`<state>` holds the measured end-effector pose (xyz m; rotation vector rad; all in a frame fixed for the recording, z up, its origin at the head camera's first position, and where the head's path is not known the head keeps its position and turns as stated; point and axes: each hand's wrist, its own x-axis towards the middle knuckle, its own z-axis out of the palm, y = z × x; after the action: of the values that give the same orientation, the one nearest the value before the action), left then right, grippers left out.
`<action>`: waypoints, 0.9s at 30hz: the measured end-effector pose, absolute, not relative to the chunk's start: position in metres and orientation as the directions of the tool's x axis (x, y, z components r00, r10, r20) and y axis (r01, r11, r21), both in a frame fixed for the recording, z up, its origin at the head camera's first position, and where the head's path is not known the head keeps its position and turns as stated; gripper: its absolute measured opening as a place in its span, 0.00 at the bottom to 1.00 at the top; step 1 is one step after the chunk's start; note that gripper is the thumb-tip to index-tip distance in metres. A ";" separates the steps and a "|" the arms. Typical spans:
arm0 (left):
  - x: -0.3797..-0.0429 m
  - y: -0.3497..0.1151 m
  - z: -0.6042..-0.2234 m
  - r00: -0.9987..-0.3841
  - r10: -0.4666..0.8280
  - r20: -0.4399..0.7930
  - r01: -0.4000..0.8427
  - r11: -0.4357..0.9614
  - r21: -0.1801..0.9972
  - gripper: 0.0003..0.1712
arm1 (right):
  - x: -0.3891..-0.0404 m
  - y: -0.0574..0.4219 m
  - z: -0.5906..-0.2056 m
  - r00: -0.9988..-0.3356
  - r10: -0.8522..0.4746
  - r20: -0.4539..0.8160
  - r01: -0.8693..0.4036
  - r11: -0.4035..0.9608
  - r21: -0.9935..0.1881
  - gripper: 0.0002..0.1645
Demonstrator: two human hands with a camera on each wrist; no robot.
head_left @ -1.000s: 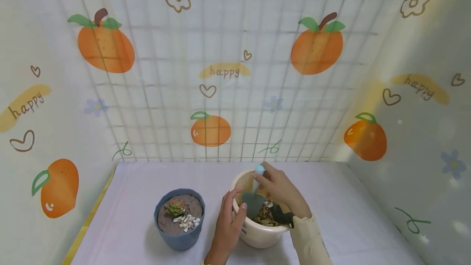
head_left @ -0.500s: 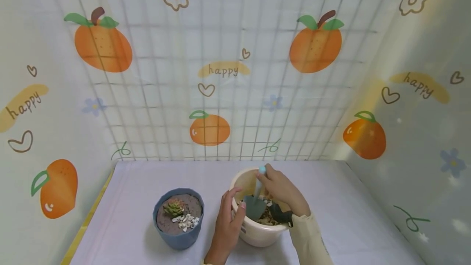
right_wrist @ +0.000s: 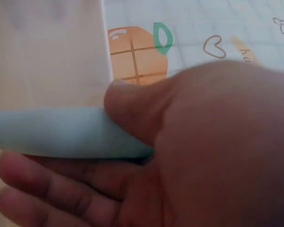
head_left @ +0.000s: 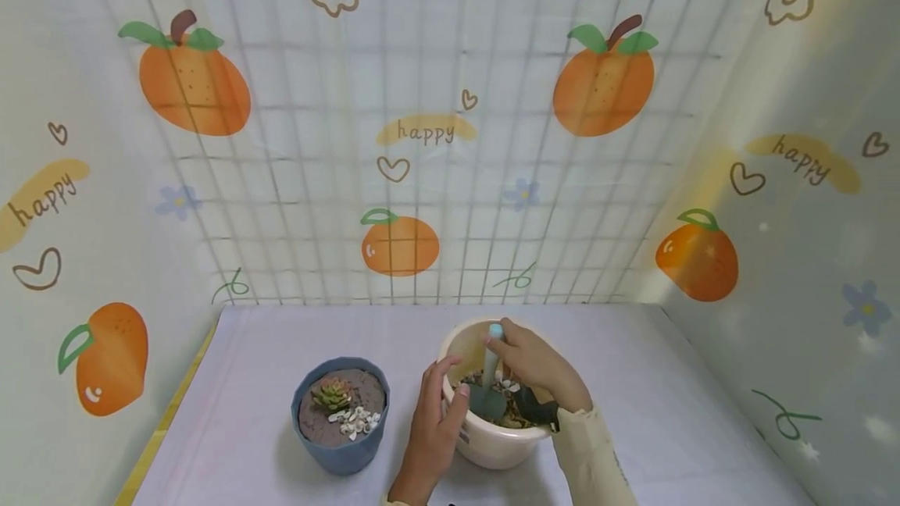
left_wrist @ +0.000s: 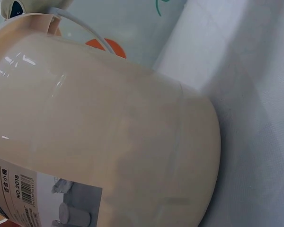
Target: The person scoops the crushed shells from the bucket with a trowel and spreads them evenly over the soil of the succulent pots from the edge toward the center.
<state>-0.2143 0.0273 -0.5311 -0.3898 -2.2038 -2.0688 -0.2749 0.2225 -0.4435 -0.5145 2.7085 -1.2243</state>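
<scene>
A cream plastic bucket [head_left: 495, 450] stands on the table, holding a loose brown mix with white bits [head_left: 509, 389]. My left hand [head_left: 436, 428] grips its near-left rim, thumb toward the front. Inside the bucket, my right hand [head_left: 530, 358] holds a small garden trowel by its pale blue handle [head_left: 491, 365]; the handle stands nearly upright. The trowel's dark green blade [head_left: 487, 403] points down, its lower end in the mix. In the right wrist view, thumb and fingers close round the handle [right_wrist: 61, 132]. The left wrist view shows the bucket's side with a printed label [left_wrist: 47, 189].
Left of the bucket is a blue pot [head_left: 342, 455] with brown soil, a small succulent [head_left: 332, 394] and white pebbles [head_left: 358, 422]. A black device [head_left: 537, 410] sits at the right wrist, over the bucket's rim. A printed curtain [head_left: 422, 61] surrounds the white table [head_left: 260, 350].
The trowel has tipped slightly and then moved down, its blade now lower in the mix. My right hand has moved down a little with it; my left hand stays on the rim.
</scene>
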 end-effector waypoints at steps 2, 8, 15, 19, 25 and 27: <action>-0.214 0.027 -0.531 -0.964 0.121 0.238 0.245 0.050 0.968 0.26 | -0.272 0.221 -0.441 -0.936 -0.349 0.040 -0.256 0.601 -0.757 0.14; -0.213 0.027 -0.532 -0.963 0.114 0.245 0.252 0.052 0.966 0.26 | -0.268 0.220 -0.440 -0.951 -0.304 0.060 -0.238 0.590 -0.772 0.13; -0.214 0.027 -0.533 -0.957 0.107 0.269 0.276 0.062 0.959 0.25 | -0.272 0.219 -0.440 -0.968 -0.231 0.096 -0.217 0.584 -0.782 0.14; -0.215 0.027 -0.533 -0.959 0.106 0.263 0.270 0.057 0.961 0.25 | -0.273 0.218 -0.438 -0.971 -0.206 0.118 -0.217 0.571 -0.792 0.16; -0.215 0.027 -0.531 -0.960 0.110 0.258 0.265 0.052 0.963 0.24 | -0.273 0.218 -0.436 -0.979 -0.145 0.143 -0.200 0.536 -0.820 0.19; -0.214 0.028 -0.531 -0.960 0.109 0.259 0.266 0.053 0.962 0.24 | -0.273 0.218 -0.435 -0.981 -0.110 0.157 -0.192 0.532 -0.825 0.19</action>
<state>-0.2143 0.0275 -0.5309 -0.3935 -2.1920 -2.0480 -0.2732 0.2183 -0.4353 -0.2791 2.8233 -1.5374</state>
